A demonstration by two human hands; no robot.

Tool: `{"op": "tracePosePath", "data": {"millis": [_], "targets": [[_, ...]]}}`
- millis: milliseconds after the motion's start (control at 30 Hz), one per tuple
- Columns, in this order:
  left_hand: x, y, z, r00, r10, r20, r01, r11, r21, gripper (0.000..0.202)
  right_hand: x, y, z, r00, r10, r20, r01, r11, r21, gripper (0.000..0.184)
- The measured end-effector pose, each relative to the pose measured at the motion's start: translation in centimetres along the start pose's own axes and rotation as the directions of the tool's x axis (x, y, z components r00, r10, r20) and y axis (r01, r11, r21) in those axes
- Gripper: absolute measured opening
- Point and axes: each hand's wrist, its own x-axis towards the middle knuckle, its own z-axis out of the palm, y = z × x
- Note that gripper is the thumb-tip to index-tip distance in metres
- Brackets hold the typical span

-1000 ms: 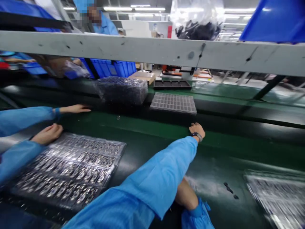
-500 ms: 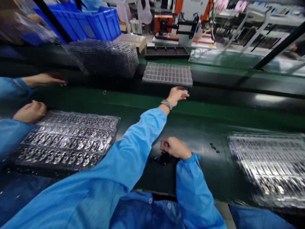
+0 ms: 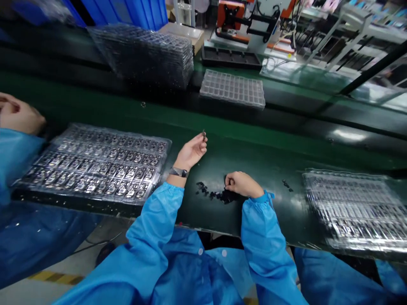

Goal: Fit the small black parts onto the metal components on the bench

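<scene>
My left hand (image 3: pixel 191 151), with a band at the wrist, is raised above the green work surface (image 3: pixel 273 156). Its thumb and fingers pinch a small electronic part (image 3: pixel 204 135) that looks dark and metallic. To the right, my right hand (image 3: pixel 244 184) is closed, fingertips pressed together at the edge of a pile of small black pieces (image 3: pixel 227 196). Whatever its fingers pinch is too small to make out. More black square pieces (image 3: pixel 202 188) lie scattered left of the pile, and a few dark bits (image 3: pixel 287 185) lie right of my right hand.
A clear tray of small circuit boards (image 3: pixel 95 165) lies left; stacked filled trays (image 3: pixel 359 207) lie right. Behind are an empty-looking compartment tray (image 3: pixel 233 88), a tall stack of clear trays (image 3: pixel 149 55) and a black tray (image 3: pixel 230 57). A co-worker's hand (image 3: pixel 22 115) is at far left.
My left hand has drawn back from near the compartment tray, toward me and to the left, holding a small part. My right hand stays by the black pile. The view has tilted down.
</scene>
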Motion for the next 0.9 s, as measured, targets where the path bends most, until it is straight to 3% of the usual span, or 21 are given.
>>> {"op": "tracePosePath", "data": {"millis": [100,200,300,367,467,600,900], "targets": [[-0.3,-1.1,0.0,0.996,-0.071,0.049,0.071,0.997,-0.006,0.016,0.1,-0.4,0.2,0.999,-0.029,-0.020,0.029,0.999,0.019,0.011],[-0.7,-1.7,0.4,0.989,-0.076,0.127,0.069,0.996,0.061,0.025,0.6,-0.3,0.1,0.994,-0.064,-0.088,0.086,0.958,0.273,0.002],[-1.2,-2.2,0.5,0.983,-0.069,0.170,0.039,0.984,0.175,0.030,1.1,0.1,-0.5,0.992,-0.061,-0.109,0.115,0.785,0.609,0.018],[-1.4,-2.7,0.5,0.985,-0.071,0.156,0.035,0.974,0.226,0.032,1.4,0.3,-1.1,0.989,-0.056,-0.140,0.141,0.674,0.725,0.027],[-1.7,-3.4,0.4,0.989,-0.064,0.130,0.023,0.956,0.294,0.032,2.0,0.3,-1.6,0.963,-0.012,-0.269,0.222,0.599,0.769,0.029],[-2.0,-4.1,0.7,0.985,-0.089,0.147,0.027,0.926,0.377,0.031,2.7,0.3,-1.4,0.914,0.077,-0.399,0.289,0.567,0.771,0.030],[-2.2,-4.9,0.9,0.982,-0.088,0.170,-0.011,0.860,0.511,0.027,3.2,1.7,0.5,0.874,0.125,-0.470,0.330,0.557,0.762,0.034]]}}
